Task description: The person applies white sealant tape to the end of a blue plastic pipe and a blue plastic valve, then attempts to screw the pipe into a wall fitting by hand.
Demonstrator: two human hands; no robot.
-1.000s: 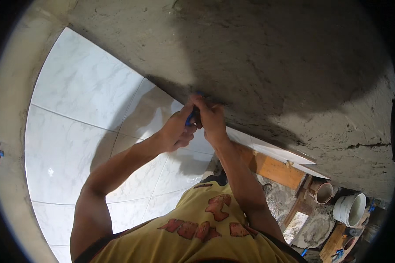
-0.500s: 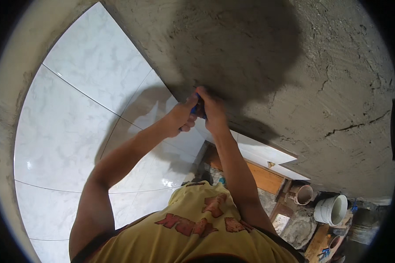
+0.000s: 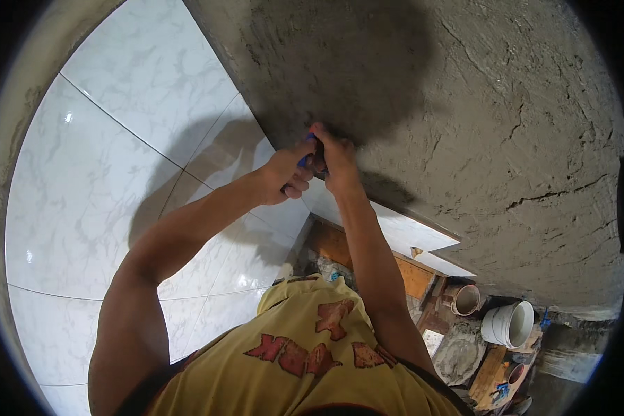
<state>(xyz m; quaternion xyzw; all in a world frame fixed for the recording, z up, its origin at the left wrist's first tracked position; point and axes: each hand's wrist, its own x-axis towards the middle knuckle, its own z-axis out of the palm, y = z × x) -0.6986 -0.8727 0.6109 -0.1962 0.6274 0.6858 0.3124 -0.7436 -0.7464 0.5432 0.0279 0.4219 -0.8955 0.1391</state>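
My left hand [image 3: 284,173] is closed round a blue-handled tool [image 3: 303,161], mostly hidden by my fingers. My right hand [image 3: 336,159] is closed on it too, just to the right. Both hands are raised at the seam between white marbled tiles [image 3: 97,180] and a rough grey plastered surface [image 3: 506,139]; whether the tool touches either surface I cannot tell. Shadows of my head and arms fall across both surfaces. A narrow strip of white tile [image 3: 410,233] lies along the plaster's lower edge, right of my right forearm.
At lower right stand a white bucket [image 3: 506,324] and a smaller brownish pail [image 3: 464,299], among wooden boards [image 3: 412,277], grey rubble and small blue objects [image 3: 500,392]. A pale curved border [image 3: 7,139] bounds the tiles at the left.
The whole view has turned and shifted, with the seam now steeper and the buckets further left. My two hands appear higher in the picture, still closed on the blue tool.
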